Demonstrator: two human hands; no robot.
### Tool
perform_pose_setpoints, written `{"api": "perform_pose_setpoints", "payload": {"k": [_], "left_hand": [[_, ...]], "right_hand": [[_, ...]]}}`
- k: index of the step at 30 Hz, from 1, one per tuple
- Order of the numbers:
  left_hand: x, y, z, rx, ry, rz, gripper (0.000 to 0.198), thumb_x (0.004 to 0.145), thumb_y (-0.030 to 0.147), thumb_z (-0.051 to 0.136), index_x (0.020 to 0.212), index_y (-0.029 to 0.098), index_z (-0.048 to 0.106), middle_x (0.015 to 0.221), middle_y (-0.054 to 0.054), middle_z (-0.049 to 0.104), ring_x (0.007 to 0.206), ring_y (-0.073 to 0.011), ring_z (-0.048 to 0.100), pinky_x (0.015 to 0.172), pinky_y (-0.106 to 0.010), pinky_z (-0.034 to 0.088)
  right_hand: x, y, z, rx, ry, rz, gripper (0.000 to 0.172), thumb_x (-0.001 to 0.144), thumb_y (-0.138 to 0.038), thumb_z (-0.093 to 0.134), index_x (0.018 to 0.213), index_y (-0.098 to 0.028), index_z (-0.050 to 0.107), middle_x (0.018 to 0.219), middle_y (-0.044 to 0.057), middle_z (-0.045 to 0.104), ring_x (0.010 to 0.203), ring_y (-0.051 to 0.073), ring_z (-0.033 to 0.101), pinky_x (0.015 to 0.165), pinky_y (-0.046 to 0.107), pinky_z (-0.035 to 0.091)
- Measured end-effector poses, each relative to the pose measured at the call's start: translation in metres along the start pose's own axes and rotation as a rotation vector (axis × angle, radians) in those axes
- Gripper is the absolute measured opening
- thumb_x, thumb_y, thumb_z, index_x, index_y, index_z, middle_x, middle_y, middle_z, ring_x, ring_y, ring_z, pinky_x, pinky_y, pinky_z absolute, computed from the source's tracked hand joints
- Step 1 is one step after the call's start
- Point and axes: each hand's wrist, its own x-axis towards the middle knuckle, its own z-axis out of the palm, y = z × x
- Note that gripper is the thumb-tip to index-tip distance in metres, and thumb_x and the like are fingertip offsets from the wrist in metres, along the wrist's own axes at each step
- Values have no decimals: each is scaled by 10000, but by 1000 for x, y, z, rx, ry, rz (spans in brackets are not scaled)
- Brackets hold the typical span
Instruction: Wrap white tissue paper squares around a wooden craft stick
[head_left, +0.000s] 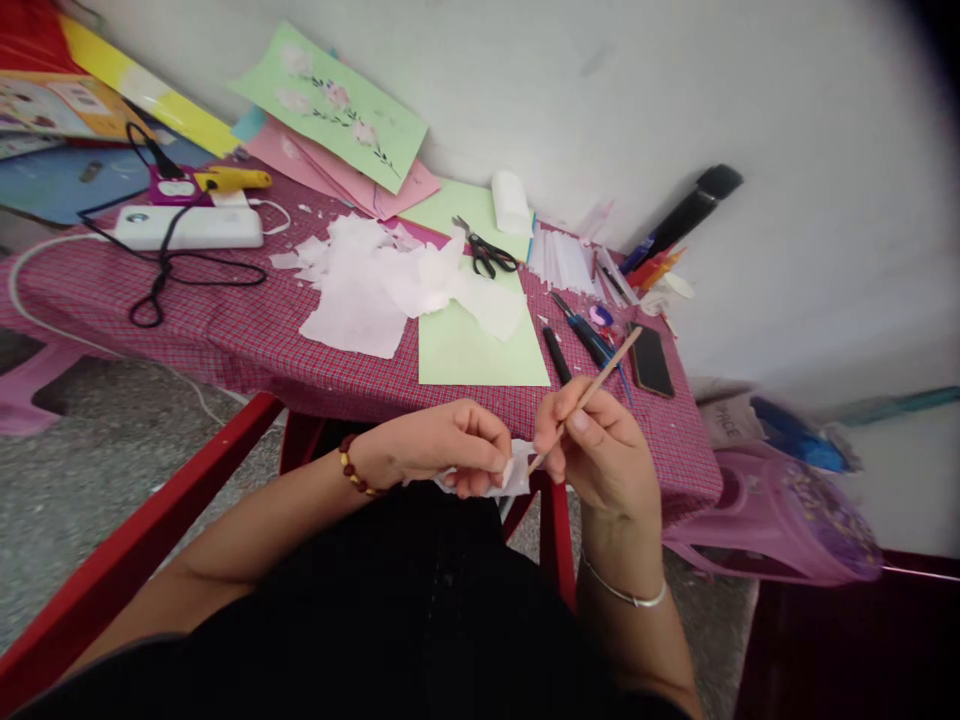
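Between thumb and fingers my right hand (604, 440) pinches a thin wooden stick (609, 366), tilted with its lower end near a piece of white tissue paper (516, 474). My left hand (457, 445) is closed on that tissue, just left of the stick's tip. Whether the tip touches the tissue I cannot tell. Both hands are above my lap, at the table's front edge. On the table ahead lie torn sheets of white tissue (360, 300), partly over a light green sheet (484, 352). Black-handled scissors (486, 252) rest at the back of the tissue.
A checked cloth covers the table (247, 325). A phone (651, 360), pens (581, 330) and white strips (559, 262) lie on the right. At left are a white power strip (187, 228) and a yellow glue gun (232, 179). A flower-painted green card (337, 105) leans against the wall.
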Motion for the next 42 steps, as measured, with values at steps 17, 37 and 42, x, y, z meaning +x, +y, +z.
{"api": "perform_pose_setpoints", "payload": {"k": [17, 37, 42], "left_hand": [[-5, 2, 23, 437, 417, 277, 153, 748, 116, 496, 621, 125, 581, 537, 42, 529, 489, -42, 464, 469, -152, 346], [21, -25, 12, -23, 530, 341, 105, 704, 167, 589, 612, 122, 570, 577, 33, 533, 510, -46, 471, 525, -177, 393], [19, -20, 17, -151, 492, 355, 149, 722, 226, 631, 641, 128, 551, 632, 30, 533, 555, -57, 502, 541, -188, 427]], "right_hand": [[-25, 30, 11, -438, 220, 152, 269, 815, -362, 627, 680, -181, 481, 607, -53, 390, 515, 68, 325, 468, 222, 247], [-14, 45, 6, -501, 206, 115, 281, 745, -370, 666, 751, -195, 446, 648, -55, 398, 554, 85, 354, 496, 228, 282], [-21, 41, 7, -389, 215, 136, 235, 762, -337, 647, 833, -203, 467, 667, -53, 405, 547, 85, 344, 486, 228, 273]]}}
